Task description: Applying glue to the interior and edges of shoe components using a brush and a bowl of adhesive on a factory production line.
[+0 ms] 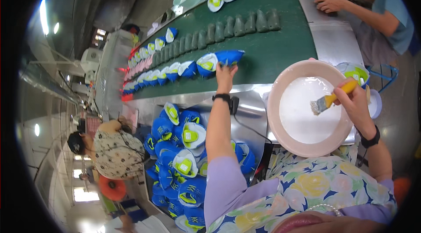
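Observation:
My left hand [226,77] reaches over the green belt, its fingers closed on a blue shoe upper [232,56] with a white lining. Beside it stands another blue upper with a lime-green insert [207,64], at the near end of a row of similar ones. Over a pale pink basin [277,134] of white liquid [302,117], my right hand [353,103] grips a paintbrush [326,101] by its yellow handle. The bristles look wet and white, and hang above the liquid without touching it.
Blue shoe uppers [186,163] lie heaped left of my left arm. Dark grey foot-shaped pieces [219,32] line the belt [285,49]. A co-worker's hand [331,3] rests on the metal edge at far right. A person in a patterned top [116,149] is at left.

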Tool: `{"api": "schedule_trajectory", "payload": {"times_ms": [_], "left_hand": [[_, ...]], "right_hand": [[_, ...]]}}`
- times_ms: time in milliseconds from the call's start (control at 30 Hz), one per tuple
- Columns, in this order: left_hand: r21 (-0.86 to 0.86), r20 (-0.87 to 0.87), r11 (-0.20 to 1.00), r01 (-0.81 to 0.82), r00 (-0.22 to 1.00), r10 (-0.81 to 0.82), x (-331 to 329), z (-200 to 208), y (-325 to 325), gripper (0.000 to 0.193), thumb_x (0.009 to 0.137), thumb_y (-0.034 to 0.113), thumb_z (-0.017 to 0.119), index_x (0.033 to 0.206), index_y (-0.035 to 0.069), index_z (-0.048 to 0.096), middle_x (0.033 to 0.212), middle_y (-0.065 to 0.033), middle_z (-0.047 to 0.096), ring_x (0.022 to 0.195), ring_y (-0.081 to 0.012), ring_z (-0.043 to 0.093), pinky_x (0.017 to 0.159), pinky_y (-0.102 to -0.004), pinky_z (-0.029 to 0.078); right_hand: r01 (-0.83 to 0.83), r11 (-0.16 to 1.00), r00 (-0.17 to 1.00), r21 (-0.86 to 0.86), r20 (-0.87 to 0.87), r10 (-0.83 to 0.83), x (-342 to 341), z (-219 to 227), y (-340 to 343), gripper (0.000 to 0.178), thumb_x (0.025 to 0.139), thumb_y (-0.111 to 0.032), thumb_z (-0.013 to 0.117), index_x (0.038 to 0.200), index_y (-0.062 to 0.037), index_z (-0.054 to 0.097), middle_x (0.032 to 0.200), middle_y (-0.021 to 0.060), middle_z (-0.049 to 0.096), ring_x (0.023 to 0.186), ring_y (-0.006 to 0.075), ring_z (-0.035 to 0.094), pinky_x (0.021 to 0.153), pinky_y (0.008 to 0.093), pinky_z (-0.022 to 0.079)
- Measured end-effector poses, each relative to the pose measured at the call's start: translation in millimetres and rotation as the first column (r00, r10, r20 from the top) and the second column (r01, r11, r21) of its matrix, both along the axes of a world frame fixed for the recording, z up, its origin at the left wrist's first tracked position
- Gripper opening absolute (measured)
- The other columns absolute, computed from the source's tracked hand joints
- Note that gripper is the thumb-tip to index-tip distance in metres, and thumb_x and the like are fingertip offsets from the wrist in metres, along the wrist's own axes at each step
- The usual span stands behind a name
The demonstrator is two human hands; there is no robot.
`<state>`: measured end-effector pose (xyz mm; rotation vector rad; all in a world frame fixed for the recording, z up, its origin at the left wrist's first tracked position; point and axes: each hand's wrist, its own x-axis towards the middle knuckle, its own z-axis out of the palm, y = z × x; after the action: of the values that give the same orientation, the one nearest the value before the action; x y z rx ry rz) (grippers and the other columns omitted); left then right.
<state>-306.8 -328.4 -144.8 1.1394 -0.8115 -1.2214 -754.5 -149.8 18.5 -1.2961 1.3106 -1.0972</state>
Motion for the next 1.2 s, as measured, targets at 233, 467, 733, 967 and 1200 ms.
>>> {"api": "schedule_trajectory", "payload": {"times_ms": [233,467,733,967,1200], "left_hand": [[-0.13,0.899,0.932,-0.338,0.357,0.254,84.7,5.8,33.0,0.049,0.08,0.012,0.064,0.126,0.0,0.051,0.117,-0.0229,0.057,0.103,-0.0386,0.058,0.09,-0.0445,0.047],[0.32,0.865,0.619,-0.717,-0.045,-0.499,166.0,84.6,235.3,0.073,0.067,0.032,0.079,0.127,0.004,0.05,0.127,-0.0251,0.052,0.118,-0.0383,0.05,0.098,-0.0448,0.041],[-0.105,0.931,0.952,-0.287,-0.364,-0.007,31.4,90.3,245.4,0.049,0.07,0.013,0.072,0.114,0.004,0.053,0.117,-0.0217,0.051,0.111,-0.0403,0.048,0.093,-0.0417,0.041],[0.196,0.974,0.947,0.254,0.059,-0.217,-40.6,57.4,262.3,0.05,0.073,-0.002,0.058,0.122,-0.003,0.049,0.129,-0.0282,0.048,0.123,-0.0424,0.044,0.105,-0.0437,0.035],[0.369,0.896,0.843,0.391,0.093,-0.435,-0.8,57.1,248.0,0.059,0.07,-0.01,0.047,0.126,0.007,0.053,0.125,-0.0196,0.053,0.118,-0.0387,0.046,0.104,-0.0417,0.038]], "right_hand": [[-0.064,0.997,0.995,0.036,-0.078,0.066,-8.3,-26.5,-9.4,0.012,0.095,-0.014,0.058,0.097,-0.0025,0.057,0.085,0.0054,0.063,0.066,0.0075,0.06,0.062,0.0188,0.05],[-0.173,0.981,0.985,0.086,0.031,0.171,1.8,-27.5,-5.0,0.014,0.095,-0.016,0.058,0.099,-0.0019,0.057,0.086,0.0044,0.064,0.07,0.0071,0.06,0.064,0.0188,0.048],[-0.443,0.877,0.881,-0.188,-0.273,0.386,49.3,-36.6,7.7,0.019,0.087,-0.019,0.066,0.088,-0.0008,0.058,0.074,0.0131,0.061,0.063,0.0237,0.058,0.06,0.0339,0.045],[-0.725,0.687,0.552,-0.045,-0.635,0.54,52.0,-38.9,35.1,0.017,0.086,-0.017,0.064,0.095,-0.0042,0.057,0.083,0.0158,0.061,0.079,0.0347,0.061,0.072,0.042,0.048],[-0.442,0.888,0.848,-0.13,-0.385,0.366,15.9,-13.4,22.7,0.017,0.087,-0.016,0.066,0.093,-0.002,0.059,0.081,0.0149,0.063,0.071,0.0287,0.061,0.065,0.0341,0.047]]}}
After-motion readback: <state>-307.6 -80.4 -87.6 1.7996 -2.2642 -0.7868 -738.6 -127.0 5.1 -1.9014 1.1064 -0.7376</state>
